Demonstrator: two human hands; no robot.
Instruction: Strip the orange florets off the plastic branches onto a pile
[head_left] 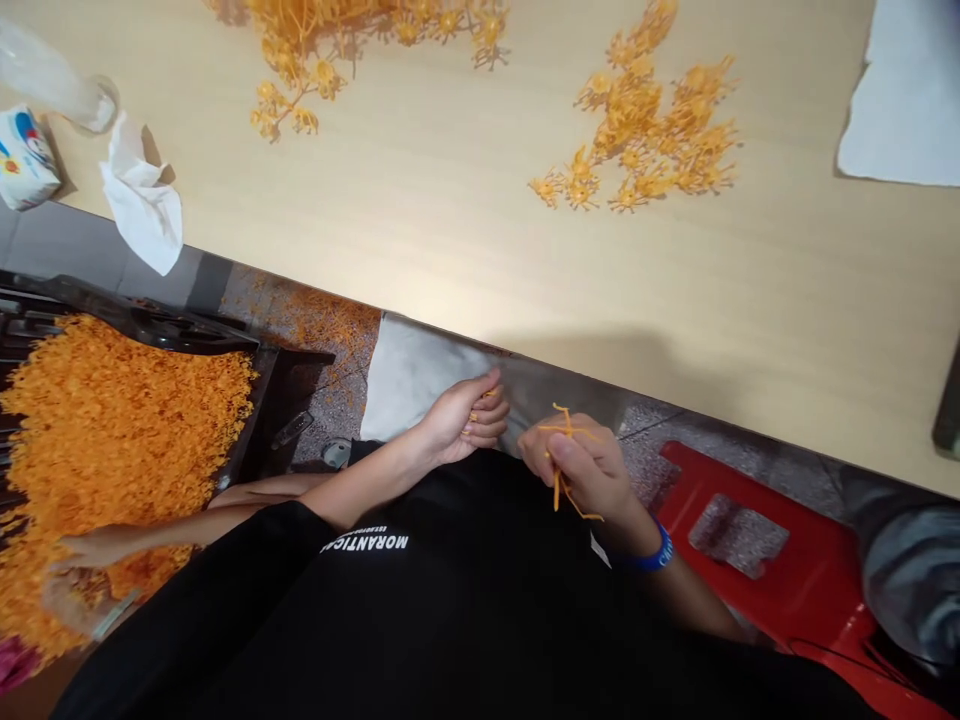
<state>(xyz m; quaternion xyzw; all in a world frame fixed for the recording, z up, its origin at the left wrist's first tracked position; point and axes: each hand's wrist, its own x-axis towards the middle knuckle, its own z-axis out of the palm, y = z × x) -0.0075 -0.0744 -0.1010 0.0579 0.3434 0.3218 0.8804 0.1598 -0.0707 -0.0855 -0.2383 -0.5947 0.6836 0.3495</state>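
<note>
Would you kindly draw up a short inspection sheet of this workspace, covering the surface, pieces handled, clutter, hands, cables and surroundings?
Surface: pale table, near edge running slantwise across the view.
Pieces handled: orange flower-like sprigs in two groups on the table, one cut off by the frame.
Clutter: crumpled tissue overhanging the edge, printed packet, white sheet.
Hands: left hand closed, orange bits showing between its fingers; right hand gripping thin orange stems.
Cables: thin dark line over the red stool, possibly a cord; cannot tell.
Surroundings: at left, an orange heap with another person's hands at it; orange scraps on the floor.
</note>
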